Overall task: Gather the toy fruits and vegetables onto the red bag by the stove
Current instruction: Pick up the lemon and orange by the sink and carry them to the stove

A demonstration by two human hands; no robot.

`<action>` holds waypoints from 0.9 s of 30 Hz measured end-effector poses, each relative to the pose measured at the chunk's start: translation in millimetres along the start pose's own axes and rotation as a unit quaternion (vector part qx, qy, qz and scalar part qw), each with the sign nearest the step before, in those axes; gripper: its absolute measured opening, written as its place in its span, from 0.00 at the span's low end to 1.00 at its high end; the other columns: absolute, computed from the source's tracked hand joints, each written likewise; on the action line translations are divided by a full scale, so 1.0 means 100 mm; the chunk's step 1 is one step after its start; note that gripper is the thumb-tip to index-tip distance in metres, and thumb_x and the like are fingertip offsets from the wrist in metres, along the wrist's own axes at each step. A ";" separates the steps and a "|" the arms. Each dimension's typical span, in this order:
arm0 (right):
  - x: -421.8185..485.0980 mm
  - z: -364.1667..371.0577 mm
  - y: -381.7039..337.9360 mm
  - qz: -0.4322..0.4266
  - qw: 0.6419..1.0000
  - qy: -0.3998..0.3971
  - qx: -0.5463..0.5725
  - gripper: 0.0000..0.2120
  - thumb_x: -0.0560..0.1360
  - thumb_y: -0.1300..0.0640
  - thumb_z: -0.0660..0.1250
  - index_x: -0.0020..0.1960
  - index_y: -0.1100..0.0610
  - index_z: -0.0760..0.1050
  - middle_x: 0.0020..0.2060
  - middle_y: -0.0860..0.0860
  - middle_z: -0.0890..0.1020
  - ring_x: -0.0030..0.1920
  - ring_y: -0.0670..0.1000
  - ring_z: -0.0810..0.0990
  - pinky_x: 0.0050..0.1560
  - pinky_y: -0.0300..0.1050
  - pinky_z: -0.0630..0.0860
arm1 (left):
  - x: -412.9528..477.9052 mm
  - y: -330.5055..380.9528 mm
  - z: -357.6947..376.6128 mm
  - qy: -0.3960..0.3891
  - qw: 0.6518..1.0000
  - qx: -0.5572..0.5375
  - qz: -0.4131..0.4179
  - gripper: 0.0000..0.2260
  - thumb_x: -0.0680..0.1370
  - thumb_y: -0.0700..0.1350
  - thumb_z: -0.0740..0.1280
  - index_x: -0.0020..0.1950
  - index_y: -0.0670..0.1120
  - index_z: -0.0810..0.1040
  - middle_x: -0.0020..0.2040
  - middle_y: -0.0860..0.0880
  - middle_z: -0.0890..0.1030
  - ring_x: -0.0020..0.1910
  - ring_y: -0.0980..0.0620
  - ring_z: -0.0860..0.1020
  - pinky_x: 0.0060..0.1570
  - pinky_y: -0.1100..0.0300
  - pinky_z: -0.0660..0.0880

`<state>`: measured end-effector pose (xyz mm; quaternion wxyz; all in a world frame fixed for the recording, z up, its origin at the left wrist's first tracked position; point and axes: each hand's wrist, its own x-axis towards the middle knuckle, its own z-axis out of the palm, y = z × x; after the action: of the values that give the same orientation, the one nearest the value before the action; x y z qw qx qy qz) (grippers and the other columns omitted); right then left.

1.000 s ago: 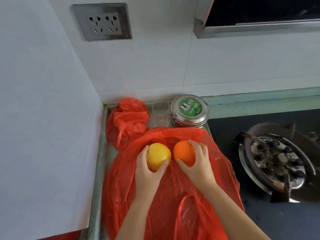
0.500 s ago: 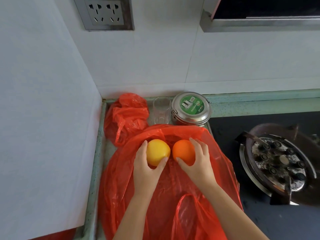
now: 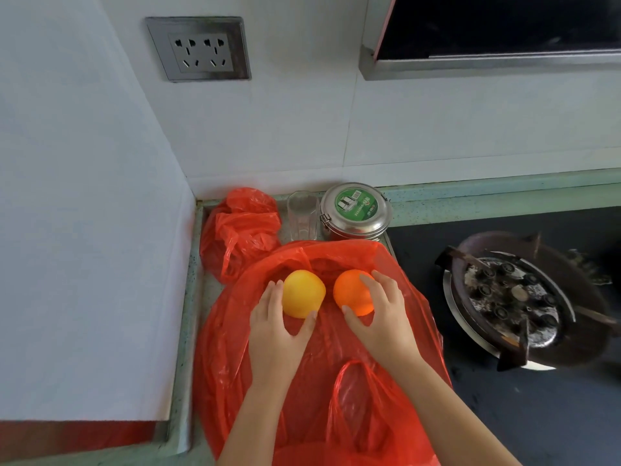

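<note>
So the big red bag (image 3: pixel 396 331) is spread flat over the counter in the lower middle of the frame, just left of the stove burner (image 3: pixel 514 297). Two toy fruits sit on it side by side in the center, close together but not quite touching.

The left hand (image 3: pixel 275 331) cups the yellow fruit (image 3: pixel 302 292) from below and from the left: thumb under its lower right edge, fingers curling up its left side. It's a loose wrap around the ball, not a squeeze as far as anyone can tell. The right hand (image 3: pixel 383 321) does the mirror thing on the orange fruit (image 3: pixel 353 292), thumb at the bottom left of it, fingers draped over the top right. Both fruits look to be resting on the bag's plastic, though whether they're fully down or slightly lifted is hard to call.

Both forearms come up from the bottom edge, crossing over the bag's handles.

Behind the bag, toward the back wall: a second, scrunched-up red bag (image 3: pixel 240 230) at center left, a clear drinking glass (image 3: pixel 302 218) next to it, then a round steel tin (image 3: pixel 356 211) with a green label on the lid. A wall socket (image 3: pixel 200 48) sits at the upper left.
</note>
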<state>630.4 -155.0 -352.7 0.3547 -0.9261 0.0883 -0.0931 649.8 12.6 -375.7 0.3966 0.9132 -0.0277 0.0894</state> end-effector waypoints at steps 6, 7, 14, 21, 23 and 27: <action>-0.31 -0.19 -0.07 -0.037 0.996 0.014 -0.085 0.22 0.70 0.48 0.65 0.61 0.58 0.73 0.62 0.58 0.74 0.62 0.62 0.71 0.60 0.61 0.70 | -0.21 0.22 -0.10 0.017 0.991 0.065 0.115 0.26 0.72 0.56 0.63 0.62 0.40 0.74 0.63 0.41 0.75 0.59 0.41 0.74 0.58 0.50 0.71; -0.37 -0.23 -0.08 -0.041 0.994 0.024 -0.095 0.22 0.70 0.47 0.63 0.60 0.58 0.74 0.61 0.59 0.75 0.62 0.63 0.72 0.59 0.61 0.70 | -0.26 0.27 -0.11 0.020 0.988 0.071 0.132 0.24 0.72 0.55 0.63 0.62 0.40 0.75 0.62 0.41 0.76 0.58 0.40 0.74 0.57 0.49 0.72; -0.84 -0.64 -0.08 -0.041 0.985 0.080 -0.146 0.22 0.72 0.45 0.56 0.59 0.56 0.76 0.60 0.55 0.77 0.63 0.59 0.72 0.59 0.66 0.68 | -0.69 0.68 -0.14 0.023 0.970 0.081 0.228 0.21 0.73 0.52 0.62 0.61 0.42 0.76 0.62 0.44 0.77 0.62 0.41 0.72 0.59 0.47 0.70; -1.55 -1.16 0.05 -0.031 0.974 0.159 -0.159 0.19 0.72 0.48 0.59 0.57 0.57 0.77 0.56 0.55 0.79 0.57 0.57 0.76 0.57 0.56 0.73 | -1.23 1.19 -0.12 0.015 0.953 0.046 0.301 0.20 0.74 0.50 0.62 0.61 0.41 0.76 0.61 0.44 0.77 0.63 0.42 0.72 0.58 0.45 0.72; -1.79 -1.31 0.11 -0.016 0.971 0.175 -0.164 0.19 0.72 0.49 0.61 0.57 0.57 0.77 0.57 0.55 0.79 0.58 0.57 0.76 0.57 0.56 0.73 | -1.42 1.35 -0.11 0.001 0.946 0.039 0.322 0.20 0.75 0.51 0.62 0.61 0.41 0.76 0.61 0.44 0.77 0.63 0.41 0.72 0.58 0.45 0.72; -2.30 -1.61 0.18 0.014 0.962 0.215 -0.171 0.18 0.71 0.51 0.63 0.57 0.57 0.77 0.57 0.54 0.79 0.60 0.57 0.76 0.58 0.57 0.73 | -1.84 1.64 -0.11 -0.027 0.927 0.025 0.373 0.19 0.74 0.50 0.62 0.61 0.42 0.76 0.61 0.45 0.77 0.63 0.42 0.72 0.58 0.46 0.72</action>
<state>368.8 -218.8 -272.5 0.1654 -0.9297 0.1903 -0.2684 447.0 -95.0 -284.3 0.3110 0.8487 -0.3744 0.2070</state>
